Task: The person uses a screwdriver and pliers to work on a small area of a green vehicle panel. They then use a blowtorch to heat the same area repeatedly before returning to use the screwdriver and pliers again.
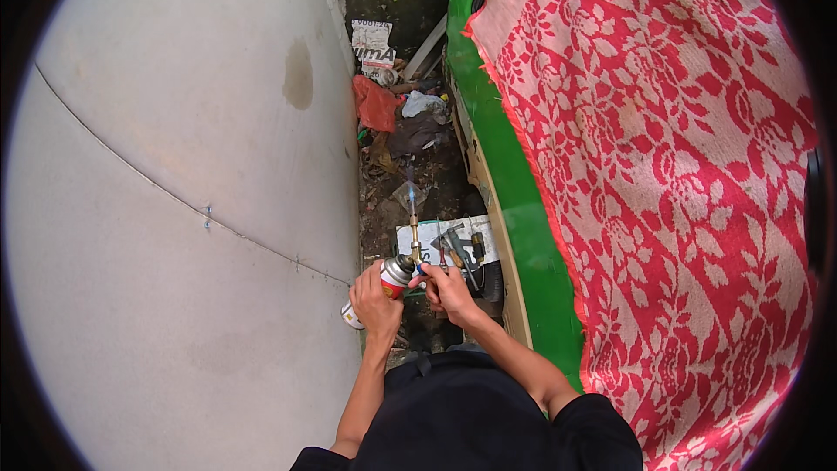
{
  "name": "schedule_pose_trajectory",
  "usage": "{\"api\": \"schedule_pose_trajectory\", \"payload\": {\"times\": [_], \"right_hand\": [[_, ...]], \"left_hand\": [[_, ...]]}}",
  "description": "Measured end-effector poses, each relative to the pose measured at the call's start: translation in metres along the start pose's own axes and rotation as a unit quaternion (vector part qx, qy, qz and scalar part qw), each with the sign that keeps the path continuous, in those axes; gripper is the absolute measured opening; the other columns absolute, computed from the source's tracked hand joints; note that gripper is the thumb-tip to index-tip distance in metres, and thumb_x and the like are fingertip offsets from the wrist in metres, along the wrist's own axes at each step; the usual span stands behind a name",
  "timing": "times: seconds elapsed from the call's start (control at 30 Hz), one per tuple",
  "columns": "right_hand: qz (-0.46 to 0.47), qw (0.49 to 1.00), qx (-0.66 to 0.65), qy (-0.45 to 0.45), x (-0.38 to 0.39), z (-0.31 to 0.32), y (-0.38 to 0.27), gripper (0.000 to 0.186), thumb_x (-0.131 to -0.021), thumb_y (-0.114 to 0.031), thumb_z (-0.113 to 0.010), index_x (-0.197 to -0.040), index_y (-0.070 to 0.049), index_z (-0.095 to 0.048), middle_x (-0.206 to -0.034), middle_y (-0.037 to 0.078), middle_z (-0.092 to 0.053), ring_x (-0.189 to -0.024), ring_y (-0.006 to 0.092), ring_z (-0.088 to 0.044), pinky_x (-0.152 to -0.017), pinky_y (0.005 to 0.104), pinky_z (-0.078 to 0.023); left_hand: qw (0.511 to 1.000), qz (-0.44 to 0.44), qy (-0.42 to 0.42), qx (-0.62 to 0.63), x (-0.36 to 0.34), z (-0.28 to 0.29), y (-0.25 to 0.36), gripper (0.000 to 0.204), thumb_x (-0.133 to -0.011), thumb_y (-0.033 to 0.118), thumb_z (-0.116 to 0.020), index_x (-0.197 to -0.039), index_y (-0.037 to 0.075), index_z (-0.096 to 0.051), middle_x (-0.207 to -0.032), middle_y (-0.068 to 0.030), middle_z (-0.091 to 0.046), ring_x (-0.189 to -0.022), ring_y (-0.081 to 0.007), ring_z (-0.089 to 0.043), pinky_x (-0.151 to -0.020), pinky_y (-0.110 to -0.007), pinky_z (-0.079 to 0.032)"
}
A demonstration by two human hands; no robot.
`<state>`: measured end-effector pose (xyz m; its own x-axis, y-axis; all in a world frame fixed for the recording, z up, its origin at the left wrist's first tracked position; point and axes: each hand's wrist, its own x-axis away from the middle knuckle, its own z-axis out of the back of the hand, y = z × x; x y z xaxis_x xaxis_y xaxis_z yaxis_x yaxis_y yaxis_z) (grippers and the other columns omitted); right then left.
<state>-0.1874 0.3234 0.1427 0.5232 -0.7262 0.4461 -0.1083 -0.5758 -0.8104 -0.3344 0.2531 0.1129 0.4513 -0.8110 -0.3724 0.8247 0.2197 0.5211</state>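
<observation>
My left hand (376, 303) is wrapped round the red and white gas canister of a blowtorch (398, 272), which lies tilted with its base toward the lower left. From the canister's top a brass torch nozzle (415, 231) points away from me, and a small blue flame (412, 195) shows at its tip. My right hand (448, 292) is closed at the torch's blue control knob (420, 269), with thumb and index finger against it. Just beyond the hands, several hand tools (462, 247) lie on a white board (488, 234), partly covered by my right hand.
A pale wall (209, 166) rises close on the left. At right stands a green-edged surface (525, 235) under a red and pink floral cloth (663, 174). In the narrow gap ahead lie a red plastic bag (375, 103), a white bag (424, 105), torn printed board (373, 42) and other litter.
</observation>
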Motion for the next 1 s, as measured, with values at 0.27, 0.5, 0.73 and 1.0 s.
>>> {"api": "schedule_pose_trajectory", "payload": {"times": [0.27,0.5,0.73,1.0], "right_hand": [[0.138,0.962,0.218,0.087,-0.014,0.003,0.007,0.043,-0.101,-0.036,-0.062,-0.077,-0.001,-0.070,-0.046,-0.005,-0.041,-0.038,0.0061,-0.035,-0.039,0.0282,-0.024],[0.077,0.984,0.147,0.063,-0.013,0.004,0.003,0.044,-0.102,-0.035,-0.060,-0.076,-0.001,-0.068,-0.044,-0.005,-0.040,-0.037,0.0062,-0.035,-0.038,0.0283,-0.025],[0.055,0.990,0.116,0.052,-0.013,0.001,-0.005,0.043,-0.103,-0.035,-0.059,-0.078,-0.001,-0.068,-0.045,-0.006,-0.039,-0.036,0.0054,-0.032,-0.038,0.0276,-0.024],[0.055,0.992,0.043,0.109,-0.034,0.020,0.002,0.030,-0.096,-0.036,-0.071,-0.085,-0.010,-0.060,-0.054,-0.009,-0.035,-0.043,0.0019,-0.027,-0.040,0.0238,-0.022]], "left_hand": [[1.000,0.005,-0.010,0.000,-0.006,-0.001,0.002,0.071,-0.059,-0.003,-0.077,-0.127,0.009,-0.059,-0.115,-0.0107,-0.066,-0.109,-0.0318,-0.061,-0.094,-0.044,-0.043],[1.000,-0.003,-0.004,0.000,-0.005,-0.003,0.001,0.072,-0.058,-0.003,-0.077,-0.127,0.009,-0.059,-0.115,-0.0110,-0.066,-0.109,-0.0320,-0.061,-0.094,-0.043,-0.043],[1.000,0.003,-0.006,0.002,-0.008,-0.006,-0.001,0.071,-0.058,-0.003,-0.077,-0.127,0.009,-0.060,-0.115,-0.0110,-0.066,-0.108,-0.0323,-0.061,-0.094,-0.044,-0.043],[0.999,0.026,-0.020,0.034,-0.018,-0.022,-0.010,0.069,-0.061,0.000,-0.079,-0.126,0.009,-0.060,-0.114,-0.0107,-0.066,-0.108,-0.0339,-0.061,-0.093,-0.045,-0.045]]}}
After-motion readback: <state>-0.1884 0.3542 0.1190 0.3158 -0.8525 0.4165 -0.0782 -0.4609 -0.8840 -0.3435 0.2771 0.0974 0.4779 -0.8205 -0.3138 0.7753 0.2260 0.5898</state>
